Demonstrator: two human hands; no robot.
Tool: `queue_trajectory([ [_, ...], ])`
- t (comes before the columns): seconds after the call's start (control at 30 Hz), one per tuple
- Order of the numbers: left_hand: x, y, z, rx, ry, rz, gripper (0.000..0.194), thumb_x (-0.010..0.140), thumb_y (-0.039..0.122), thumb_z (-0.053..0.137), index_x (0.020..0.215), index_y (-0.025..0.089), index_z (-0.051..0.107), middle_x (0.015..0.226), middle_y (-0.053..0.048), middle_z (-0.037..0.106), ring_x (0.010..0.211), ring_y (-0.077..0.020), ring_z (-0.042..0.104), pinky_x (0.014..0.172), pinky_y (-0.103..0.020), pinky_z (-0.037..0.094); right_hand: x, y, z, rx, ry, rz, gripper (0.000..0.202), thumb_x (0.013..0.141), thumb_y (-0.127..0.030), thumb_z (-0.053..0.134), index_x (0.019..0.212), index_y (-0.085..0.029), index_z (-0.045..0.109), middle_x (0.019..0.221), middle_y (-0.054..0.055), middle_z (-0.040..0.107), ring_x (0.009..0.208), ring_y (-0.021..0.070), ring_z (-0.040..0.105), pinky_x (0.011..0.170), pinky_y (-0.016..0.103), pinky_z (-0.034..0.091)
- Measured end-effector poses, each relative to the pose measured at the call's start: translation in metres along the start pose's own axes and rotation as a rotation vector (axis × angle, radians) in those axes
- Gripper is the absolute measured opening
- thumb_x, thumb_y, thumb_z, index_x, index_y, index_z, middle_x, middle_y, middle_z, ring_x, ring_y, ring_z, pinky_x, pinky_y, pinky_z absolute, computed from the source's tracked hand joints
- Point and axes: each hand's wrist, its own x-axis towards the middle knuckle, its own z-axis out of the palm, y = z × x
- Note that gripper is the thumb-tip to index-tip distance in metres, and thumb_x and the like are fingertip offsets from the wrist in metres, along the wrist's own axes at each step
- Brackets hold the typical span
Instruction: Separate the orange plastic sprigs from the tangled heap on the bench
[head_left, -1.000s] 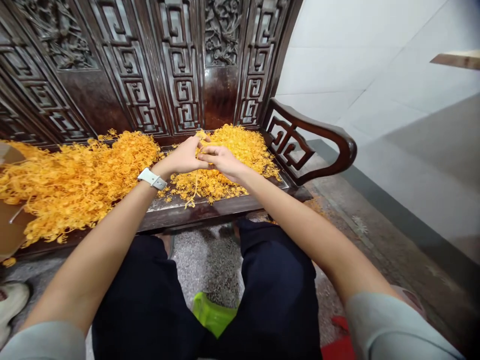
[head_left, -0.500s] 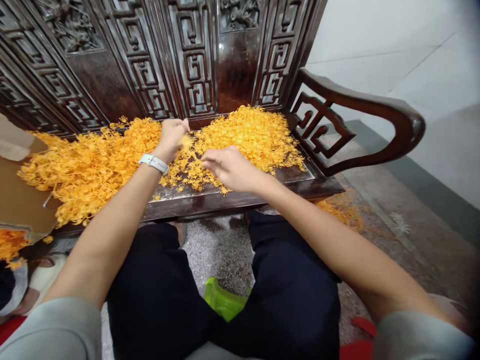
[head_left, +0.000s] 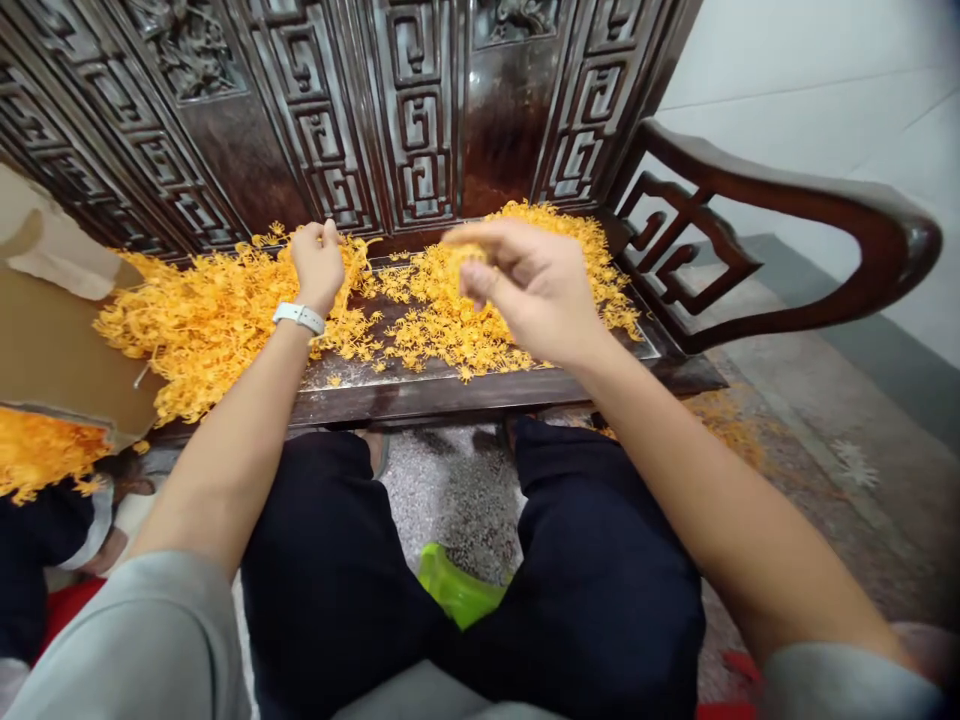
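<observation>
Two piles of small orange plastic pieces lie on a dark wooden bench point(head_left: 420, 393). My left hand point(head_left: 318, 265), with a white watch on the wrist, is closed at the right edge of the left pile point(head_left: 217, 310); thin orange strands show beside its fingers, but what it grips is hidden. Over the right pile point(head_left: 495, 325) my right hand point(head_left: 525, 285) is raised, thumb and fingers curled apart. Orange pieces show between those fingers, and whether they are held or lie behind cannot be made out.
The bench has a carved backrest point(head_left: 502, 130) and a curved armrest point(head_left: 795, 200) at the right. A cardboard box point(head_left: 67, 340) stands at the left. Something bright green point(head_left: 457, 590) is between my legs. Orange bits point(head_left: 731, 425) lie on the floor at the right.
My right hand has moved right and up, over the right pile, and its fingers have spread. My left hand has moved slightly left, away from the gap. The view has shifted somewhat.
</observation>
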Motion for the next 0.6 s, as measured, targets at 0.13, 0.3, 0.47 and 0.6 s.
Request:
queue_trajectory([
  [0.13, -0.008, 0.036, 0.012, -0.013, 0.164, 0.021, 0.044, 0.106, 0.047, 0.057, 0.069, 0.024, 0.051, 0.067, -0.004, 0.048, 0.070, -0.0214, 0.051, 0.073, -0.040, 0.043, 0.039, 0.053, -0.018, 0.189, 0.361, 0.316, 0.007, 0.103, -0.027, 0.062, 0.101, -0.021, 0.061, 0.099, 0.004, 0.066, 0.077, 0.0112, 0.060, 0.065, 0.023, 0.049],
  [0.3, -0.029, 0.088, 0.028, -0.050, 0.010, 0.212, 0.040, 0.108, 0.043, 0.058, 0.075, 0.021, 0.059, 0.069, -0.003, 0.051, 0.075, -0.0216, 0.057, 0.075, -0.038, 0.044, 0.042, 0.080, -0.016, 0.251, 0.200, 0.605, 0.031, 0.104, -0.049, 0.061, 0.099, -0.018, 0.065, 0.084, 0.008, 0.065, 0.067, 0.0145, 0.054, 0.058, 0.027, 0.045],
  [0.47, -0.053, 0.117, 0.033, -0.013, -0.193, 0.380, 0.037, 0.107, 0.042, 0.057, 0.076, 0.022, 0.055, 0.065, -0.002, 0.049, 0.067, -0.0201, 0.051, 0.070, -0.036, 0.038, 0.038, 0.068, 0.004, 0.109, 0.011, 0.374, 0.047, 0.091, -0.066, 0.077, 0.091, -0.020, 0.068, 0.081, 0.004, 0.065, 0.073, 0.0142, 0.056, 0.063, 0.025, 0.046],
  [0.6, -0.062, 0.128, 0.036, 0.039, -0.269, 0.438, 0.028, 0.104, 0.035, 0.058, 0.080, 0.022, 0.057, 0.065, -0.002, 0.049, 0.063, -0.0199, 0.047, 0.068, -0.034, 0.032, 0.041, 0.075, 0.000, 0.125, 0.059, 0.188, 0.032, 0.096, -0.040, 0.078, 0.078, -0.020, 0.061, 0.081, 0.000, 0.062, 0.075, 0.0104, 0.054, 0.069, 0.023, 0.043],
])
